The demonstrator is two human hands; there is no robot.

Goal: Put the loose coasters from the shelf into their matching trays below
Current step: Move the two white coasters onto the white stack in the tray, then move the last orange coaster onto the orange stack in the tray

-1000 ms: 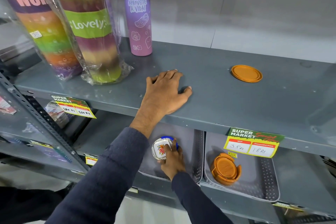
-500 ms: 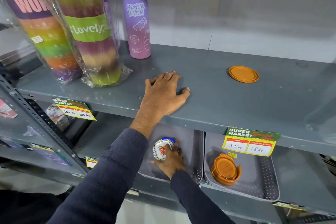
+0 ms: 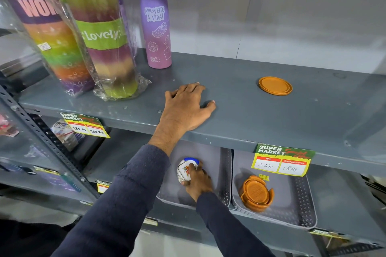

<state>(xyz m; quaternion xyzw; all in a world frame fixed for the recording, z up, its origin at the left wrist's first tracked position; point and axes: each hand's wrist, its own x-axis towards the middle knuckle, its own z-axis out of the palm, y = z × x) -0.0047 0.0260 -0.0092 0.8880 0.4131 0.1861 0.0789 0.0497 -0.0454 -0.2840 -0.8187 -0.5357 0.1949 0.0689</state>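
Observation:
An orange round coaster (image 3: 275, 86) lies loose on the grey upper shelf (image 3: 246, 110), to the right. My left hand (image 3: 186, 108) rests flat on that shelf near its front edge, holding nothing. Below, my right hand (image 3: 198, 181) grips a white floral coaster with a blue rim (image 3: 184, 170), held on edge inside the left grey tray (image 3: 223, 175). The right grey tray (image 3: 300, 200) holds an orange coaster set in its holder (image 3: 257, 193).
Two plastic-wrapped stacks of coloured cups (image 3: 87, 33) and a purple water bottle (image 3: 155, 27) stand at the shelf's left. Price tags (image 3: 282, 160) hang from the shelf edge. A slotted upright (image 3: 46, 144) runs down the left. White wall behind.
My right hand has shifted slightly on the floral coaster in the left tray. My left hand stays flat on the shelf. The view has dipped a little.

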